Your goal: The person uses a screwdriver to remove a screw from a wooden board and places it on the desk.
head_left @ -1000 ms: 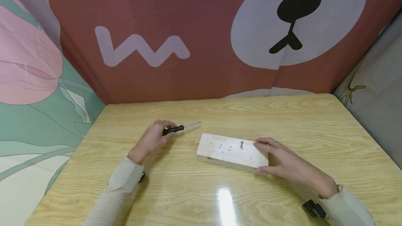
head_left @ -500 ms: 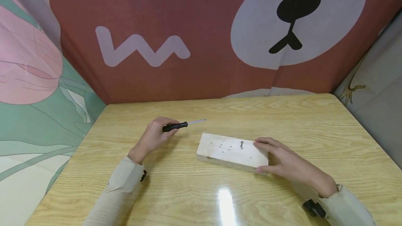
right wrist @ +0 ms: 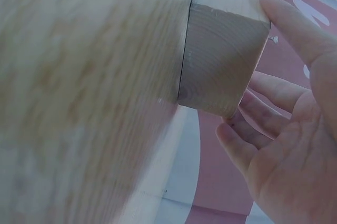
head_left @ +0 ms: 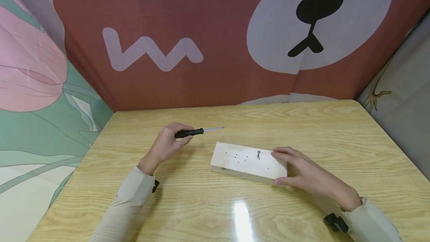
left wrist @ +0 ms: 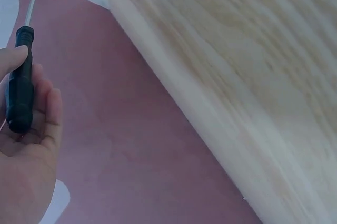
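Observation:
My left hand (head_left: pixel 168 142) holds a black-handled screwdriver (head_left: pixel 189 133), its metal shaft pointing right, above the table left of the wooden block. The left wrist view shows the screwdriver (left wrist: pixel 20 84) between thumb and curled fingers. A pale wooden block (head_left: pixel 231 163) lies flat on the table, with several small holes in its top. One screw (head_left: pixel 258 154) stands upright, partly sunk, toward the block's right end. My right hand (head_left: pixel 309 176) grips that end, thumb on the near side and fingers on the far side. In the right wrist view the block's end grain (right wrist: pixel 224 61) faces the camera.
The wood-grain table (head_left: pixel 188 212) carries the block. Behind it hangs a reddish cloth (head_left: pixel 161 89) with a bear's muzzle print, and a flower-patterned cloth (head_left: pixel 30 133) hangs at the left. A grey cloth (head_left: pixel 399 96) borders the right side.
My left hand has lifted the screwdriver off the table and moved it slightly up and to the right. The right hand and the block have stayed in place.

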